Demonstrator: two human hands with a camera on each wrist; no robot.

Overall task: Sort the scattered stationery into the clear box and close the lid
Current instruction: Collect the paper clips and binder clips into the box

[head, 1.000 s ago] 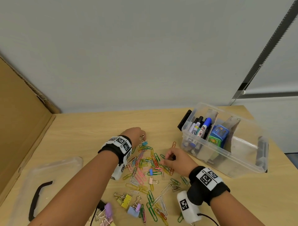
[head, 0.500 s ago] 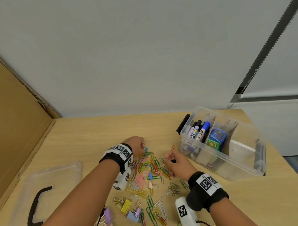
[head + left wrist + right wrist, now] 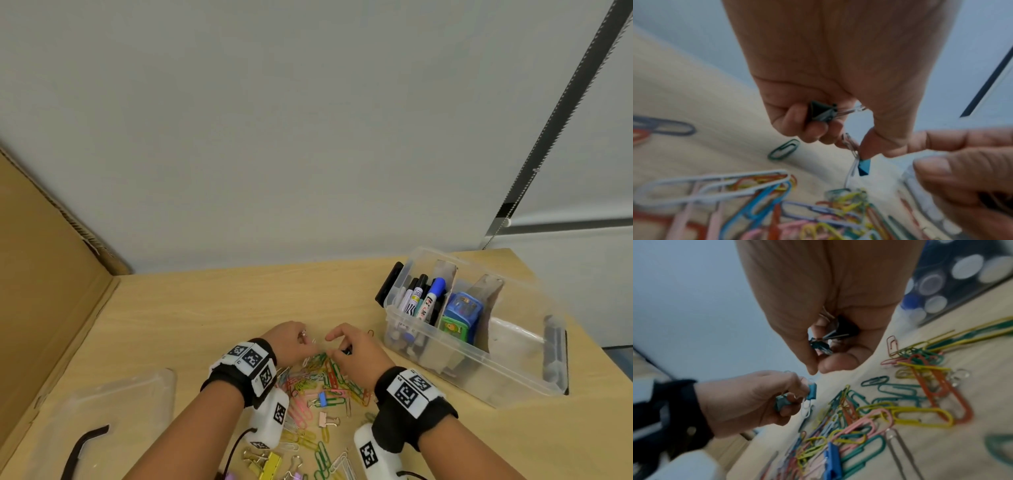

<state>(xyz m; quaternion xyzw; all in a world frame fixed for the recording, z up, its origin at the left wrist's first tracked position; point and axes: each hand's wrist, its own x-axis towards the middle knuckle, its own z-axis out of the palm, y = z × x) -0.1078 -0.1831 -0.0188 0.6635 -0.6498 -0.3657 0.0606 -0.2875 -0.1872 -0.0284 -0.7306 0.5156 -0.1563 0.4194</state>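
Coloured paper clips (image 3: 322, 380) lie in a heap on the wooden table, with binder clips among them. My left hand (image 3: 294, 342) hovers at the heap's far edge. It curls round a dark teal binder clip (image 3: 821, 112) and pinches a blue binder clip (image 3: 864, 167), from which a white paper clip dangles. Close beside it, my right hand (image 3: 352, 349) keeps dark binder clips (image 3: 838, 332) in its curled fingers, thumb and forefinger tips nearly touching. The clear box (image 3: 462, 363) stands to the right, holding markers and a blue sharpener.
The clear lid (image 3: 113, 411) with a black handle lies at the near left. A cardboard sheet (image 3: 44, 291) leans along the left side. A blue binder clip (image 3: 322, 399), a pink one (image 3: 323, 419) and yellow ones (image 3: 270, 462) lie near my wrists.
Both hands have drawn together at the far edge of the heap. The left hand has lifted the blue binder clip off the table with a white paper clip hanging from it.
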